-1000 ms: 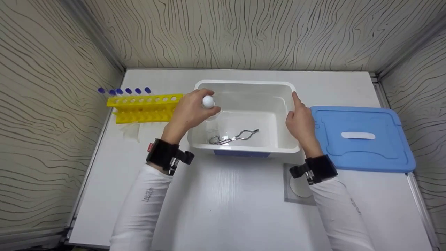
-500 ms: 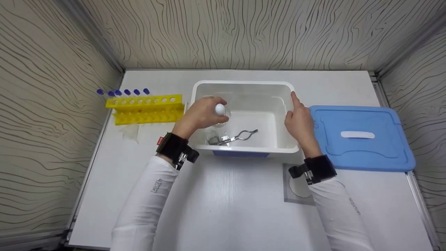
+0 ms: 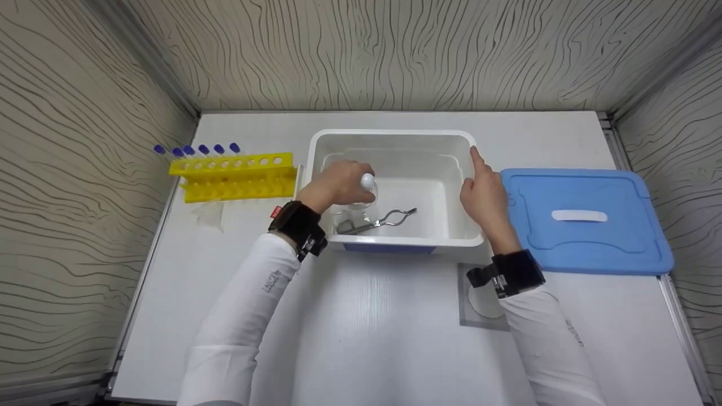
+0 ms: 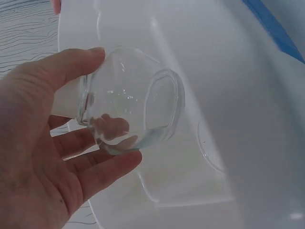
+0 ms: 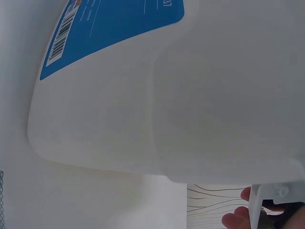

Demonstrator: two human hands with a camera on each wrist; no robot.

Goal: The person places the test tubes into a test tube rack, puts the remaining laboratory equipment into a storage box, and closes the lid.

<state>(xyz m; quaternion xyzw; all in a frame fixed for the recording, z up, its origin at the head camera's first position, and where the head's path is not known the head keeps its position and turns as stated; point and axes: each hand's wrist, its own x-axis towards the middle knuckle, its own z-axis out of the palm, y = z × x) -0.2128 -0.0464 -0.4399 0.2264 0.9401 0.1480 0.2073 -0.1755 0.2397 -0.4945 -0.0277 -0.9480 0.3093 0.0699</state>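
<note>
My left hand (image 3: 343,183) is down inside the white plastic bin (image 3: 395,133) and grips an alcohol lamp by its neck. In the left wrist view the lamp's clear glass body (image 4: 128,95) lies tilted between thumb and fingers, over the bin's inner wall. Its rounded white cap (image 3: 367,181) shows beside the fingers in the head view. My right hand (image 3: 486,194) holds the bin's right rim, index finger lying along it. Metal crucible tongs (image 3: 396,219) lie on the bin's floor, next to clear glassware (image 3: 343,219) at the front left.
Left of the bin stands a yellow test tube rack (image 3: 240,176) with several blue-capped tubes (image 3: 219,149). A translucent funnel (image 3: 211,214) lies before it. The blue lid (image 3: 586,248) lies to the right. Near my right wrist is a wire gauze (image 3: 482,301) with a pale disc.
My left hand has carried the alcohol lamp rightward and lower into the bin, from near its left rim. The right hand keeps its hold on the rim.
</note>
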